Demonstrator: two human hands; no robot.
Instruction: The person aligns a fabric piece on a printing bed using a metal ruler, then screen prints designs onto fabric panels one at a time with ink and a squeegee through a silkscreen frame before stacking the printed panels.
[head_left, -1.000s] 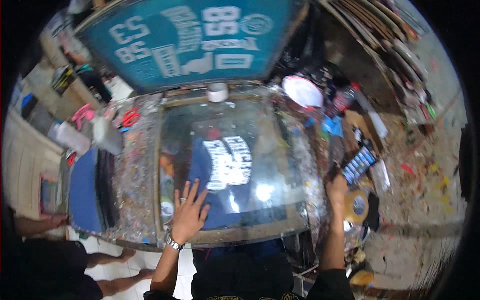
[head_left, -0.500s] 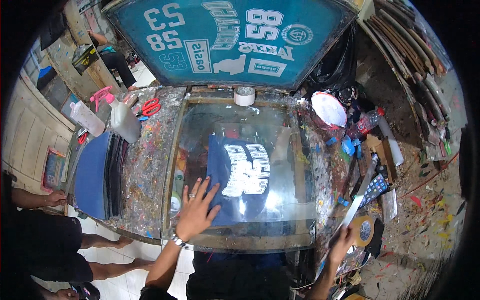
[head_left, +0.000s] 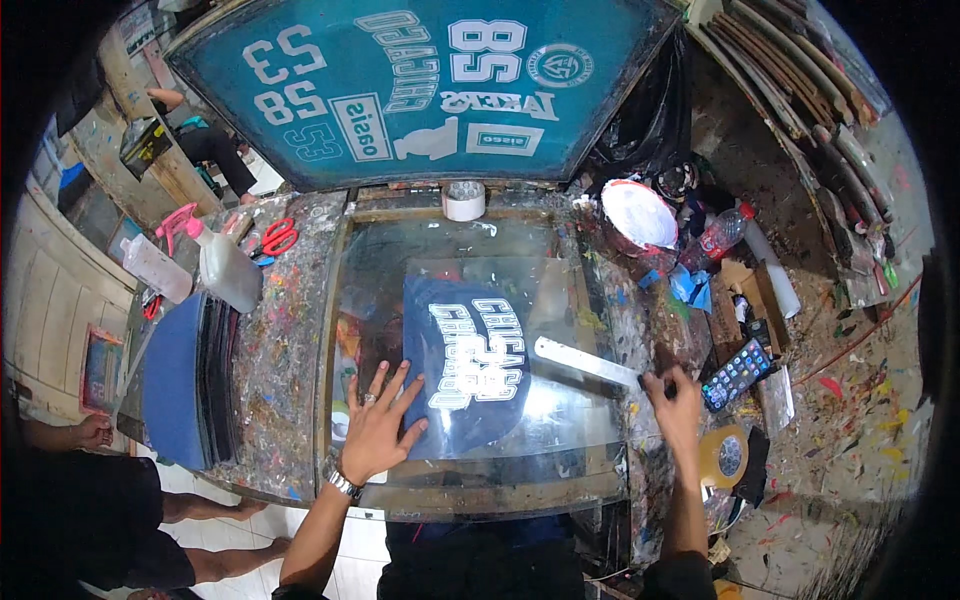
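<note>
My left hand (head_left: 385, 425) lies open, fingers spread, on the clear sheet at the lower left edge of a navy fabric piece (head_left: 440, 430) with overlapping white lettering. The fabric is on or beneath the clear layers of a framed glass board (head_left: 590, 440); which, I cannot tell. My right hand (head_left: 670, 410) is closed on a metal ruler (head_left: 590, 360), which reaches leftward across the board toward the lettering. A phone (head_left: 732, 375) and a tape roll (head_left: 722, 460) are beside my right hand.
A raised teal screen (head_left: 300, 120) stands behind. Left are stacked fabric pieces (head_left: 175, 380), spray bottle (head_left: 225, 270) and scissors (head_left: 278, 240). Right are a paint bucket (head_left: 640, 215) and plastic bottle (head_left: 720, 240). A co-worker's hand (head_left: 92, 432) is at the left edge; another person (head_left: 215, 155) is behind.
The ruler has been picked up in my right hand and has swung leftward from an upright slant onto the board. My left hand stays near the fabric's edge. The view has shifted.
</note>
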